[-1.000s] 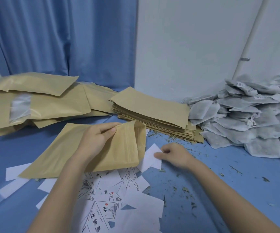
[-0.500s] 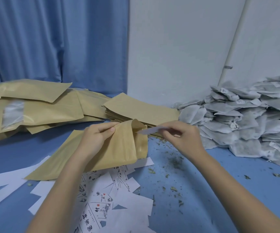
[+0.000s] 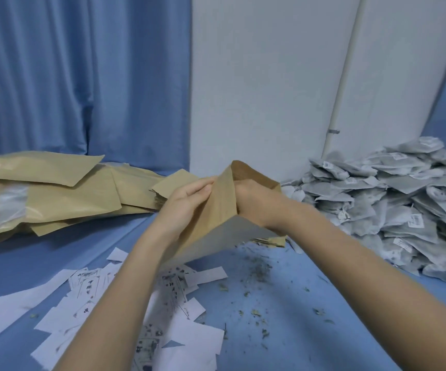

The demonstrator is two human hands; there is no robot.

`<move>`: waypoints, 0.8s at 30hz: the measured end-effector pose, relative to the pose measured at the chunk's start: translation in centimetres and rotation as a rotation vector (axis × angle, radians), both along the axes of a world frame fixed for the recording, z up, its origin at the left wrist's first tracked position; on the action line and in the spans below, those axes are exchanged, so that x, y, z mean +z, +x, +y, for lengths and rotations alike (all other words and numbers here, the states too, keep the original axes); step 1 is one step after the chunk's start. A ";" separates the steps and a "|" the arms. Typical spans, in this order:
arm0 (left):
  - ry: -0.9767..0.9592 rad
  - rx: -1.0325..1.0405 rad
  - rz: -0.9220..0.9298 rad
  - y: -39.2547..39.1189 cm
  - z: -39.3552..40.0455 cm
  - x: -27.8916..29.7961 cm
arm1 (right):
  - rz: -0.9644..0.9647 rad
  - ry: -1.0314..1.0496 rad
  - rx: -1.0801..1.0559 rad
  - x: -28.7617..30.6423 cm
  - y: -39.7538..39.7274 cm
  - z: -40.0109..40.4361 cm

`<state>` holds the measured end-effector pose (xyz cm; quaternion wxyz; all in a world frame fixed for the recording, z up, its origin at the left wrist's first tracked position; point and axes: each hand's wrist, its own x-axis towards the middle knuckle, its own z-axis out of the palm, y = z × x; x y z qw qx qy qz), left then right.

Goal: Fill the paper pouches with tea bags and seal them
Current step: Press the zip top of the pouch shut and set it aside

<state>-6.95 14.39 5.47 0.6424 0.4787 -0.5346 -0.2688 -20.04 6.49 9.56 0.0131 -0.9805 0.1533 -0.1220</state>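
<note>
At the centre of the frame, a person's left hand (image 3: 189,199) grips the near wall of a tan kraft-paper pouch (image 3: 216,220), its fingers (image 3: 203,187) curled against the paper, holding it tilted above the blue table (image 3: 310,303) with its mouth open. The right hand (image 3: 254,202) is pushed into that mouth, its fingers hidden inside, so their state cannot be told. A heap of grey tea bags (image 3: 393,210) fills the right, flat tan pouches (image 3: 55,188) the left, white printed paper slips (image 3: 88,290) the lower left.

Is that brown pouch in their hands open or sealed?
Open: the pouch mouth gapes, the right hand reaching inside while the left hand holds its edge.
</note>
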 end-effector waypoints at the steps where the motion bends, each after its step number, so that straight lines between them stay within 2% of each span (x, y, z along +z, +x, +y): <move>1: -0.002 0.015 -0.033 -0.3 0.0 0.5 | 0.011 0.010 0.007 1.1 -0.4 0.1; 4: -0.052 0.104 -0.125 -0.7 0.5 1.7 | -0.001 0.043 -0.005 4.1 -1.6 0.0; 7: -0.165 -0.060 -0.158 -1.2 1.8 2.6 | 0.052 0.031 -0.099 6.1 -2.2 -0.8; 9: -0.184 -0.118 -0.279 -2.2 2.1 3.0 | 0.086 0.065 -0.167 6.7 -2.5 -1.2; 12: -0.218 0.076 -0.374 -3.6 0.9 2.8 | 0.059 0.105 -0.200 7.2 -3.0 -1.1; 16: -0.243 0.149 -0.220 -4.4 -0.7 2.5 | -0.103 0.016 -0.210 8.2 -4.6 -1.1; 19: -0.262 0.160 -0.161 -3.9 -1.0 3.1 | -0.168 0.191 -0.229 9.4 -7.2 -1.1; 21: -0.265 0.135 -0.176 -3.5 -1.0 3.8 | -0.132 0.211 -0.239 10.2 -8.8 -1.6; 24: -0.210 0.035 -0.101 -2.9 -0.8 4.8 | -0.010 0.029 -0.222 10.7 -10.1 -2.5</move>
